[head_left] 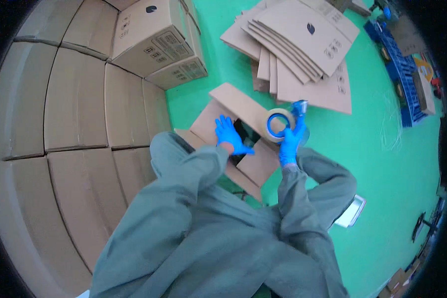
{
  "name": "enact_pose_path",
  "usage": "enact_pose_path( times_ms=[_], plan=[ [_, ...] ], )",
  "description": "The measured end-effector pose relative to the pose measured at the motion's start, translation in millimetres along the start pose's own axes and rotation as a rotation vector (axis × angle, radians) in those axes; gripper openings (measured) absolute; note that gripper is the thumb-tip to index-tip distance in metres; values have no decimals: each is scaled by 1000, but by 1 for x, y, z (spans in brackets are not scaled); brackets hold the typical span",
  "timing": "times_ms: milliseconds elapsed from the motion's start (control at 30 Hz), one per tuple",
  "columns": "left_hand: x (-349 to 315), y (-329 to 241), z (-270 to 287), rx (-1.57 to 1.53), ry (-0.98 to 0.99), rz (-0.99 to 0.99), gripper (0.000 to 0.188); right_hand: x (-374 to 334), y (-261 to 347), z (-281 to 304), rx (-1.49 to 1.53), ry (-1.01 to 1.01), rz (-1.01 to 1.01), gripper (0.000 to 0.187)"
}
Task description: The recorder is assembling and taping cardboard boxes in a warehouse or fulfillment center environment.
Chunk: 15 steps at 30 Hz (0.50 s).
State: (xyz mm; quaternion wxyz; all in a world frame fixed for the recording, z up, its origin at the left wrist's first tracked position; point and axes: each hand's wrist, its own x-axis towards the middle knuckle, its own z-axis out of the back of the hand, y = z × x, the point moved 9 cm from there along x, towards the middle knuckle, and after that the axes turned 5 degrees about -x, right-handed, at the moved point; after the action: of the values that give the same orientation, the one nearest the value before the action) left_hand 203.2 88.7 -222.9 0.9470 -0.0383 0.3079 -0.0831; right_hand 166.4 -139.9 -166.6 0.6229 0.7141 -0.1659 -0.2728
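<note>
An open cardboard box point(260, 161) sits between my legs with its flaps folded outward. Through the gap in the middle something dark point(247, 135) shows inside; its kind is not clear. My left hand point(228, 136), in a blue glove, rests on the box's left side with its fingers spread, and its thumb reaches across the dark gap. Over the right flap my right hand point(290, 145), also gloved in blue, grips a tape dispenser point(300, 107). A wide roll of tan packing tape point(264, 125) with a blue core is mounted on it.
Stacked closed cartons point(77, 94) form a wall on the left. Flattened cartons point(303, 42) lie piled on the green floor point(382, 184) ahead. A blue crate point(402, 79) stands far right, and a white tray-like object point(351, 212) lies beside my right knee.
</note>
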Motion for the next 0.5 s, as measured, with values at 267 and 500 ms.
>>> enact_pose_path(
  times_ms=[267, 500],
  plan=[
    [-108, 30, 101, -80, -411, -396, 73, 20, -70, -16, -172, 414, 35, 59],
    [11, -13, 57, -138, -597, -351, 76, 26, -70, -19, -216, 443, -104, 56]
  ],
)
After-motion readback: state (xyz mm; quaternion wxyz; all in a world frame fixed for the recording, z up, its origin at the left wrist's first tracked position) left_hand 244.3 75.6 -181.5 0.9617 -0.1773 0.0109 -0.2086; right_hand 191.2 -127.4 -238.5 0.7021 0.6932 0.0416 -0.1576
